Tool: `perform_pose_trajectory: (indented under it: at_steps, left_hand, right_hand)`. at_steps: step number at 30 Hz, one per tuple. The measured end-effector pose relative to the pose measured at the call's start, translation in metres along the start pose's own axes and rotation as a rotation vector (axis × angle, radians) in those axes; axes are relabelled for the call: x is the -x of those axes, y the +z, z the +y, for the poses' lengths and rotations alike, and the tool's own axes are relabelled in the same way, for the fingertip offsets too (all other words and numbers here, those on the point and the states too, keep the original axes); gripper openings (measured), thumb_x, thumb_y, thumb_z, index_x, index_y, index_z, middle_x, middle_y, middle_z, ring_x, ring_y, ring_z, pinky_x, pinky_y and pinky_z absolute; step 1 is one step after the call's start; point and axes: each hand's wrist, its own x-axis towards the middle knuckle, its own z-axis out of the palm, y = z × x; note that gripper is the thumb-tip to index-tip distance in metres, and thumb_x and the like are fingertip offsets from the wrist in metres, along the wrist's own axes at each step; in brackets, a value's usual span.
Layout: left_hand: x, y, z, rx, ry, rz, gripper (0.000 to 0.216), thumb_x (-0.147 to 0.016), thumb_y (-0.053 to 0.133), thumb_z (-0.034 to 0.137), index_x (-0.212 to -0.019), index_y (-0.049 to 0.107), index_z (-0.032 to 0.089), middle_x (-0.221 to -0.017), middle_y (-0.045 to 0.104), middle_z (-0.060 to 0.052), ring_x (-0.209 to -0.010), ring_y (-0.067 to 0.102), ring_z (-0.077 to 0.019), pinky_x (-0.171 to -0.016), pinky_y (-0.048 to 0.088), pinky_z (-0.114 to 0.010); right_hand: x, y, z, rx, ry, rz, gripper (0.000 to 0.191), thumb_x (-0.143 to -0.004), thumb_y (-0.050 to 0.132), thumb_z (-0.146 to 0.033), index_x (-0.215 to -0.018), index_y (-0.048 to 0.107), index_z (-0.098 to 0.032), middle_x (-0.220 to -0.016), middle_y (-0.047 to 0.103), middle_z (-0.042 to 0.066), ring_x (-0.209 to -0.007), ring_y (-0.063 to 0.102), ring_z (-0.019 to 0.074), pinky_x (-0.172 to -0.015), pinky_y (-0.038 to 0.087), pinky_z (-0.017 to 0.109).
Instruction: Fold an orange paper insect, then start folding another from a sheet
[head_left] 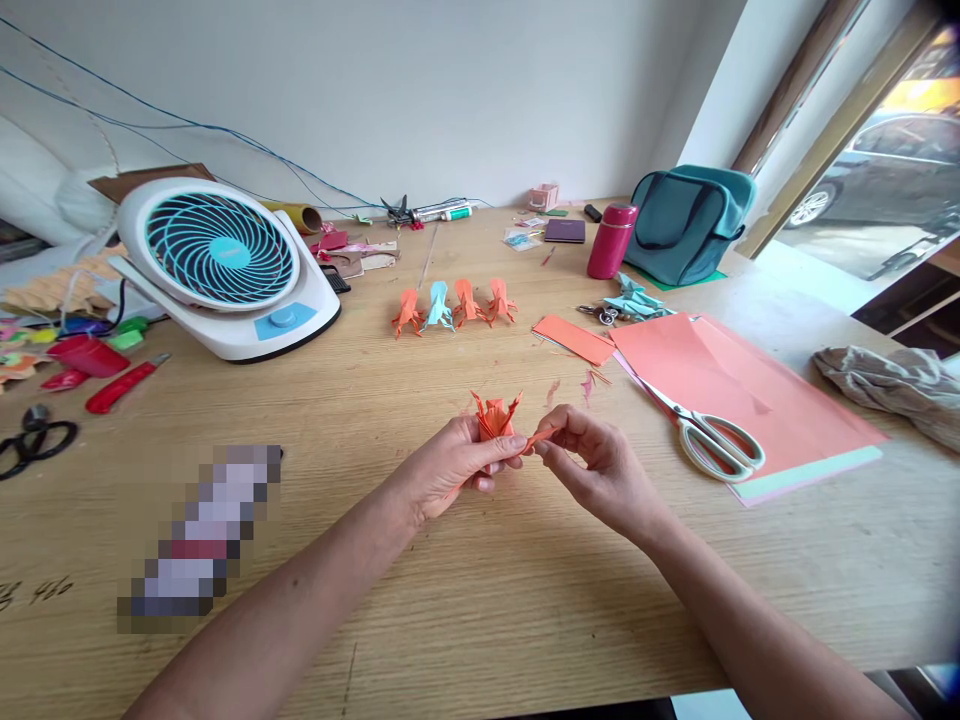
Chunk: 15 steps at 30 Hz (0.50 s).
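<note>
An orange folded paper figure (496, 416) with pointed limbs is held above the middle of the table. My left hand (457, 462) grips its body, thumb across the front, so part of the folds is hidden. With thumb and forefinger my right hand (589, 460) pinches the tip of a thin orange limb that sticks out to the right. Behind the hands, several finished paper figures stand in a row, among them a light blue one (438, 307) and an orange one (466, 302).
White-handled scissors (720, 445) lie on orange paper sheets (787, 400) at the right. A pink bottle (611, 242) stands before a teal bag (690, 225). On the left are a white fan (225, 260), a red cutter (124, 387) and black-handled scissors (37, 440). A pixelated object (210, 530) lies near the left forearm.
</note>
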Motion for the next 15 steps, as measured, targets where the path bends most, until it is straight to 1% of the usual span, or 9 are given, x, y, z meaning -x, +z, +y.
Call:
perform_pose_trajectory:
  at_steps: [4, 8, 11, 15]
  left_hand:
    - [-0.0005, 0.0006, -0.0008, 0.016, -0.016, 0.009, 0.041, -0.064, 0.087, 0.046, -0.073, 0.063, 0.014, -0.065, 0.052, 0.003, -0.055, 0.036, -0.0048, -0.045, 0.024, -0.017]
    - [-0.0007, 0.0017, -0.0011, 0.037, -0.023, -0.007, 0.042, -0.064, 0.088, 0.046, -0.072, 0.062, 0.014, -0.065, 0.051, 0.003, -0.055, 0.035, -0.0044, -0.045, 0.023, -0.016]
    - [-0.0009, 0.0021, -0.0016, 0.047, -0.015, -0.018, 0.044, -0.064, 0.088, 0.048, -0.073, 0.062, 0.014, -0.066, 0.053, 0.002, -0.054, 0.035, -0.0040, -0.044, 0.024, -0.015]
    - [-0.0013, 0.0021, -0.0027, 0.026, -0.003, 0.000, 0.045, -0.064, 0.088, 0.049, -0.076, 0.064, 0.013, -0.066, 0.054, 0.002, -0.055, 0.036, -0.0041, -0.043, 0.025, -0.014]
  right_hand:
    - [0.0012, 0.0027, -0.0001, 0.074, -0.027, 0.032, 0.009, -0.092, 0.059, -0.022, -0.083, 0.060, -0.020, -0.077, 0.066, 0.002, -0.071, 0.060, 0.0145, -0.066, 0.049, 0.028]
    - [0.0018, 0.0044, 0.0016, 0.057, -0.041, 0.056, 0.006, -0.092, 0.059, -0.021, -0.086, 0.059, -0.020, -0.078, 0.065, 0.002, -0.071, 0.061, 0.0148, -0.068, 0.049, 0.029]
    - [0.0013, 0.0040, 0.0032, 0.020, -0.005, 0.041, 0.006, -0.091, 0.060, -0.023, -0.086, 0.059, -0.020, -0.078, 0.066, 0.003, -0.072, 0.063, 0.0156, -0.068, 0.049, 0.029]
    - [0.0001, 0.0036, 0.0074, -0.056, 0.066, -0.009, 0.007, -0.091, 0.061, -0.026, -0.088, 0.058, -0.020, -0.081, 0.066, 0.004, -0.075, 0.064, 0.0174, -0.070, 0.050, 0.031]
